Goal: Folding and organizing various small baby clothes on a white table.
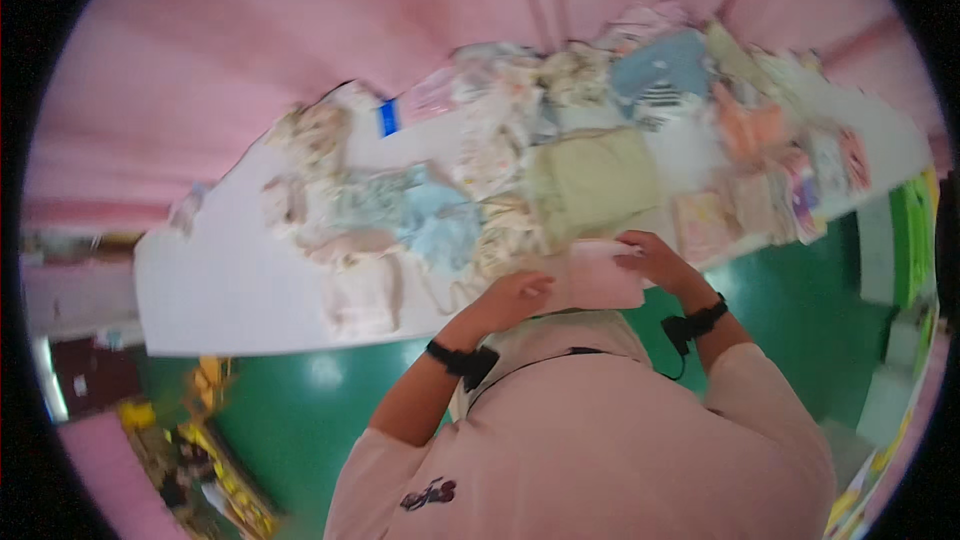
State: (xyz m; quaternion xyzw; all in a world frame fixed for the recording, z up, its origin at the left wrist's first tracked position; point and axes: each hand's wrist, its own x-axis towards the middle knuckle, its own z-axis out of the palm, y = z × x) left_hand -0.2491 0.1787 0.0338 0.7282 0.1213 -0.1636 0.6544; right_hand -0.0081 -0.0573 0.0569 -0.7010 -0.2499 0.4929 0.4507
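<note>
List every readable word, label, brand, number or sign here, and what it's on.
None readable.
Blue patch near the far edge of the white table: no lettering can be made out.
Dark print on the shirt: too blurred.
Pale mark on the dark red panel, far left: too small.
Light pink piece by the right hand: no text discernible.

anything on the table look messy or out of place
Nothing looks spilled or damaged, though blur hides detail. The light blue garment on the white table looks untidy: it lies rumpled, while the green cloth to its right is spread fairly flat.
</note>
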